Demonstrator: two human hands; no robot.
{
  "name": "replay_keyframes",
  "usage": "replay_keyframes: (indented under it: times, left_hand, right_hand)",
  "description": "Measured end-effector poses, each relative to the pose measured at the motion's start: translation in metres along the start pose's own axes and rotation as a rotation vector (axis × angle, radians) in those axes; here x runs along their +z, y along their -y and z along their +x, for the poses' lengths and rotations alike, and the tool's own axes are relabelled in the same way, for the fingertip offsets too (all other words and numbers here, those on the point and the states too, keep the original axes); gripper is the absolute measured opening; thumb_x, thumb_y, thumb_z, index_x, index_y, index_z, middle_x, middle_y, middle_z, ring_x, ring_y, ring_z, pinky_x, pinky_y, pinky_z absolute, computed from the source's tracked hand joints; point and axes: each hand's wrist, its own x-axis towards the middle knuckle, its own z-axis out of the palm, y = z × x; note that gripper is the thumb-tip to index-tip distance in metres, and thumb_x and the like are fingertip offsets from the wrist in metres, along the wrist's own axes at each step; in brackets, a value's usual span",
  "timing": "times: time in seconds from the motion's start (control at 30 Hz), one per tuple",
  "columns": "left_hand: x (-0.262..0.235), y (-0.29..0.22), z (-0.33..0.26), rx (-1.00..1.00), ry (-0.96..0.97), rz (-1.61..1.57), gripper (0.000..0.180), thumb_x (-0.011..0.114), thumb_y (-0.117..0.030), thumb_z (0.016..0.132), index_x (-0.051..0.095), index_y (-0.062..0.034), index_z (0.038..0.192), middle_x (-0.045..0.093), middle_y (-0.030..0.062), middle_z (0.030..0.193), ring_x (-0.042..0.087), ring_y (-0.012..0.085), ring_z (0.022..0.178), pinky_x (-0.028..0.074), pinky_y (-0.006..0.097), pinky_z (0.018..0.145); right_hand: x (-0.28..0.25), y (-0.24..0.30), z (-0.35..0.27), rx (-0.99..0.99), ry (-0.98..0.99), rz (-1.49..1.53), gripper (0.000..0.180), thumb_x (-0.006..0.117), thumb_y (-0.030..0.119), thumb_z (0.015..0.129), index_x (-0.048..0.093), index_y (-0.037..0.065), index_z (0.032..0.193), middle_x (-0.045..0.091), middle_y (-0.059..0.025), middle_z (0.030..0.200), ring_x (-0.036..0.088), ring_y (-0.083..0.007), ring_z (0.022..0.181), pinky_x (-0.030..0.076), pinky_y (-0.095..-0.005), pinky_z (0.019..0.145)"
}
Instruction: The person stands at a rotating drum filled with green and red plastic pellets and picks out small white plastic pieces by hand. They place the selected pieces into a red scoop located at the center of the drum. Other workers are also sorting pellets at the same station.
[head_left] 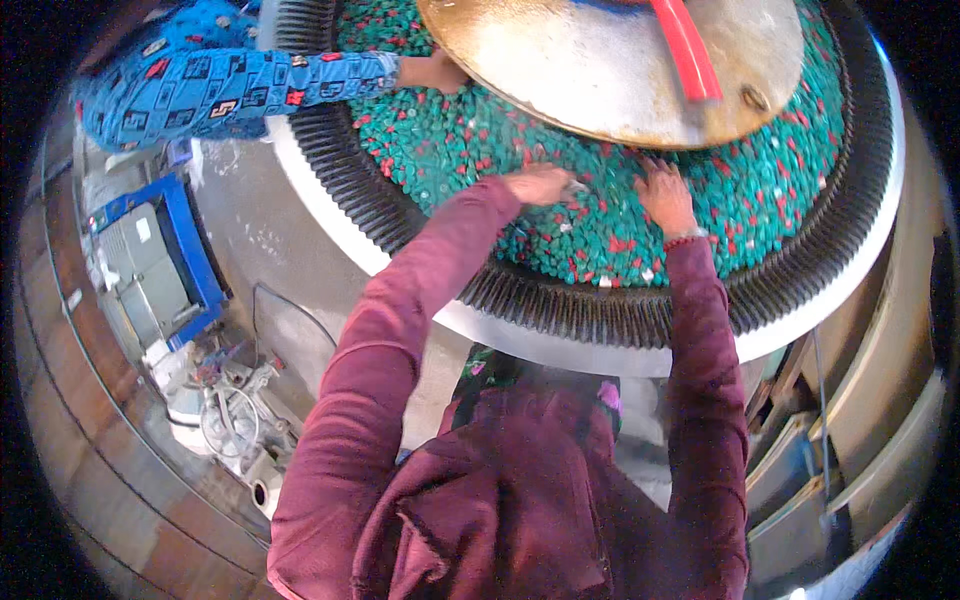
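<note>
A mass of small green pieces [560, 240] mixed with red and a few white ones fills a large round bowl. My left hand [540, 185] reaches into them near the middle, fingers drawn together. A small pale grey thing shows at its fingertips, too blurred to name. To its right, my right hand [668, 198] lies on the pieces with its fingers spread, just below the edge of a big worn metal disc [560, 75]. The fingertips partly sink among the pieces. No held thing shows in this hand.
A co-worker's hand [435, 73], in a blue patterned sleeve, touches the pieces by the disc's left edge. A red bar [688, 50] stands over the disc. Dark ribbed lining [600, 315] and a white rim [590, 352] ring the bowl. A grey-and-blue machine [155, 270] stands left.
</note>
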Motion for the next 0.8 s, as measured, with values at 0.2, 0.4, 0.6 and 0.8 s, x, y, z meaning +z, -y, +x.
replay_keyframes:
  times: [0.2,0.4,0.6,0.8]
  left_hand:
    - [0.001,-0.029,-0.088,-0.244,-0.217,-0.171,0.044,0.068,-0.019,0.074,0.050,-0.0030,0.110,0.062,0.0165,0.088,0.060,0.0327,0.086,0.046,0.040,0.073]
    - [-0.001,-0.046,-0.133,0.069,-0.675,0.081,0.020,0.069,-0.017,0.072,0.059,-0.0028,0.081,0.061,0.0156,0.088,0.059,0.0318,0.086,0.044,0.041,0.075]
    - [-0.059,-0.090,-0.143,-0.037,-0.677,-0.345,0.023,0.059,-0.011,0.083,0.053,-0.0023,0.104,0.061,0.0067,0.081,0.059,0.0173,0.061,0.047,0.029,0.055]
    - [-0.211,-0.170,-0.102,0.321,-0.938,-0.502,0.038,0.058,-0.015,0.086,0.049,0.0009,0.120,0.064,0.0061,0.090,0.061,0.0147,0.072,0.051,0.027,0.062]
  right_hand:
    - [0.028,0.020,-0.053,0.052,0.214,-0.052,0.044,0.048,0.049,0.081,0.059,0.020,0.112,0.062,-0.0097,0.108,0.051,-0.0276,0.110,0.019,-0.0563,0.105]
    - [-0.003,0.065,-0.087,0.137,0.612,-0.149,0.036,0.059,0.046,0.074,0.063,0.028,0.105,0.065,-0.0037,0.104,0.050,-0.0276,0.112,0.020,-0.0621,0.101]
    - [-0.020,0.036,-0.076,0.308,0.760,-0.384,0.030,0.058,0.023,0.078,0.063,0.029,0.107,0.058,-0.0048,0.117,0.043,-0.0277,0.118,0.022,-0.0650,0.098]
    - [-0.094,0.015,-0.092,0.292,0.263,-0.090,0.047,0.055,0.012,0.076,0.055,0.028,0.120,0.048,-0.0048,0.125,0.042,-0.0301,0.118,0.031,-0.0638,0.094]
